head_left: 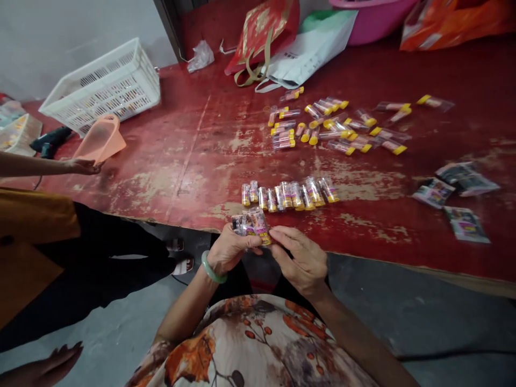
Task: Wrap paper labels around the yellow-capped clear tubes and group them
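Observation:
Over the front edge of the red table, my left hand (pixel 231 248), with a green bangle at its wrist, is closed on a small printed packet (pixel 253 224). My right hand (pixel 300 258) has its fingers bent at the packet's right edge; whether they pinch it or something small is too unclear to tell. Just beyond the packet, a row of several small clear tubes (pixel 285 194) with yellow ends lies across the table.
More yellow-capped tubes (pixel 337 126) lie scattered farther back. Several flat packets (pixel 466 224) are at the right. A white basket (pixel 108 80), bags (pixel 306 51) and a pink basin (pixel 368 21) stand behind. At left, another person's hand (pixel 84 166) touches an orange scoop (pixel 100 140).

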